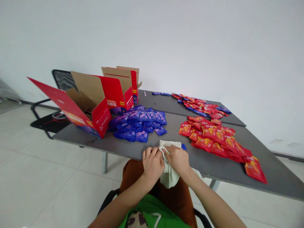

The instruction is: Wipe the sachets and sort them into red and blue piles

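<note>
A pale cloth hangs over the front edge of the grey table, partly lying on the top. My right hand is closed on a bunched part of it. My left hand rests at the table edge against the cloth's left side, fingers curled; what its fingertips hold, if anything, is hidden. Just beyond my right hand a bit of a blue packet shows beside the cloth. Blue packets lie heaped ahead to the left, and red packets are piled to the right.
Open red cardboard boxes stand on the left of the grey table. A mixed heap of red and blue packets lies at the back right. Behind the boxes is a black chair. A wall rises beyond the table.
</note>
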Available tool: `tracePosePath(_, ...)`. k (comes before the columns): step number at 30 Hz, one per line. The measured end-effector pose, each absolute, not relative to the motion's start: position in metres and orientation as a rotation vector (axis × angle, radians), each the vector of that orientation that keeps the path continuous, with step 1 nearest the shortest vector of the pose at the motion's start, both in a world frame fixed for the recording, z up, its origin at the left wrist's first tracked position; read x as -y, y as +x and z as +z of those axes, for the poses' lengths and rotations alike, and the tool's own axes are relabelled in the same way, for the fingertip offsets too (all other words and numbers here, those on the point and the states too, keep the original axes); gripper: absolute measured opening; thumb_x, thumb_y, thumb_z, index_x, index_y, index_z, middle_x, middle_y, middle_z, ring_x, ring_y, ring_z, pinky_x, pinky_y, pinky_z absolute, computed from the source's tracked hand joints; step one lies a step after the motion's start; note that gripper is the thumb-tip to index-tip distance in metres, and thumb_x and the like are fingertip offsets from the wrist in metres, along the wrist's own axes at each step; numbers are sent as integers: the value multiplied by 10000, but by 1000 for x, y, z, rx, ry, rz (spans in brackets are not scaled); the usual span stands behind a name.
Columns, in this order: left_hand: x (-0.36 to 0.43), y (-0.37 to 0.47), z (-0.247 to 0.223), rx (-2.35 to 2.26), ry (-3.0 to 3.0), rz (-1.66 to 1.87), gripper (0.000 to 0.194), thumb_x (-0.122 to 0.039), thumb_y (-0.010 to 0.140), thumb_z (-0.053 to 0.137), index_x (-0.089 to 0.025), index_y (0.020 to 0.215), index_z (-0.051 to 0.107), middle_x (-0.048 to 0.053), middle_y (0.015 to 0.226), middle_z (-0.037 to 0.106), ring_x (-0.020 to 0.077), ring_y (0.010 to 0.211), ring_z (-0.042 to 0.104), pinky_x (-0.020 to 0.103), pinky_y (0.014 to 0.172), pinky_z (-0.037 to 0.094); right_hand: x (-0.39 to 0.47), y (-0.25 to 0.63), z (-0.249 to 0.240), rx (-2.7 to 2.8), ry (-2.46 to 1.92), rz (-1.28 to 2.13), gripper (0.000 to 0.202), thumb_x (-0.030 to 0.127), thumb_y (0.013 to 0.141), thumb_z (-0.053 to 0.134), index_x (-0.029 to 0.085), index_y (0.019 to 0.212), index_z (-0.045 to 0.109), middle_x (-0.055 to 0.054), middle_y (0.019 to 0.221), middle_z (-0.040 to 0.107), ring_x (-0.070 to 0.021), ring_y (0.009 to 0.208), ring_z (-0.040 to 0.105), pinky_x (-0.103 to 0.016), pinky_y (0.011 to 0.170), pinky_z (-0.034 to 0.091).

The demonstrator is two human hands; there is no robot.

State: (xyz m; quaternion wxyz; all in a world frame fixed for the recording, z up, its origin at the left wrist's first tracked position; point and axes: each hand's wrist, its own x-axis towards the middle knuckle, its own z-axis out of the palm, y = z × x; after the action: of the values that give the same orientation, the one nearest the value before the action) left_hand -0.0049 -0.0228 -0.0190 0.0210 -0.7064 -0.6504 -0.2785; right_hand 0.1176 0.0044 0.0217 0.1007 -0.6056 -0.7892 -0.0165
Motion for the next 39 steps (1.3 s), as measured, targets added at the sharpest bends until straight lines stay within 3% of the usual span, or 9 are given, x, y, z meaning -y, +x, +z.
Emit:
tracePosePath(4, 23, -5, -16, 2000, -2201, -887, 221, -242, 902, 466, -235, 954, 681, 52, 1087, 656, 230, 972, 510, 403, 804, 371, -11, 132, 20, 2196, -1974, -103, 387, 503, 953, 392, 293, 1044, 704, -49, 951, 703, -157, 748, 672, -215, 581, 393)
tracePosePath(10, 22, -6, -17, 1997, -2217, -894, 259, -262, 916, 447, -237, 1003, 690, 65, 1117, 655, 241, 976, 513, 417, 819, 367, -10, 179, 24, 1960, -2222, -176, 382, 504, 933, 438, 270, 1072, 705, -82, 922, 713, -197, 771, 684, -239, 584, 408)
tracePosePath(16, 22, -6, -18, 1984, -2244, -849, 239, -261, 891, 463, -213, 1023, 657, 73, 1094, 642, 253, 983, 500, 419, 831, 365, 0, 155, 33, 2128, -1921, -141, 399, 513, 950, 402, 301, 1148, 676, -55, 972, 707, -154, 799, 665, -206, 609, 382)
tracePosePath(19, 24, -7, -12, 2005, -2263, -794, 239, -299, 815, 552, -187, 1011, 632, 94, 1049, 621, 273, 979, 491, 431, 840, 365, -1, 128, 29, 2307, -1802, -1, 379, 489, 954, 406, 289, 1061, 709, -47, 922, 713, -147, 760, 657, -201, 601, 378)
tracePosePath(25, 23, -3, 6, 1942, -2332, -660, 396, -456, 768, 617, -157, 1028, 612, 135, 1084, 573, 300, 1032, 464, 441, 882, 371, -1, 155, 18, 2074, -2060, -108, 378, 491, 950, 405, 296, 1115, 684, -51, 977, 709, -168, 766, 672, -223, 573, 380)
tracePosePath(30, 13, 13, 10, 1895, -2334, -425, 347, -417, 828, 543, -101, 949, 621, 164, 927, 560, 295, 911, 476, 423, 739, 396, 6, 192, 14, 1898, -2183, -127, 355, 512, 927, 450, 323, 1112, 687, -30, 1018, 711, -173, 725, 671, -240, 559, 376)
tracePosePath(39, 3, -2, 1, 1899, -2343, -503, 230, -274, 937, 398, -150, 871, 581, 111, 884, 597, 246, 859, 546, 366, 750, 415, 12, 194, 2, 1735, -2139, -51, 375, 526, 929, 443, 310, 1103, 696, -14, 1003, 711, -167, 748, 656, -233, 570, 367)
